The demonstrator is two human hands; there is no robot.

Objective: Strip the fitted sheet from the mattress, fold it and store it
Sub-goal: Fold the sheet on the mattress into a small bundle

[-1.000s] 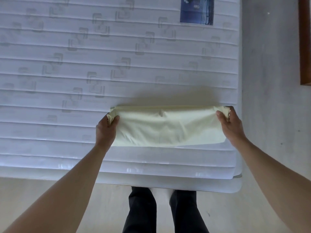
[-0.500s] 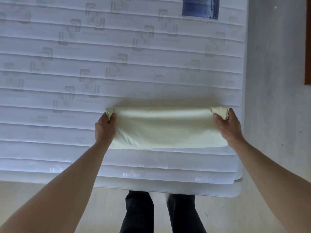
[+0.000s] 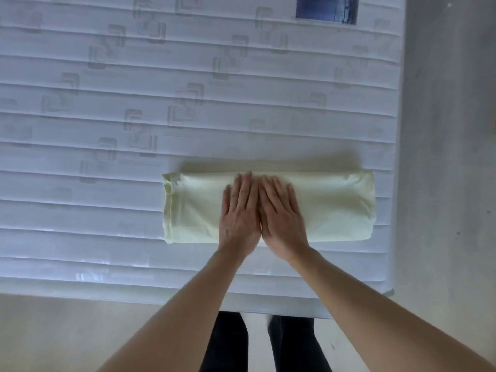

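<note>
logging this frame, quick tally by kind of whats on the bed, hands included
folded sheet: 1
mattress: 1
blue label on the mattress: 1
hands, left hand and right hand, flat on the sheet: 2
total: 5

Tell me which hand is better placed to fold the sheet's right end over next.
Probably the right hand. Both hands lie flat, side by side, on the middle of the folded sheet; the left hand would have to cross over it.
</note>
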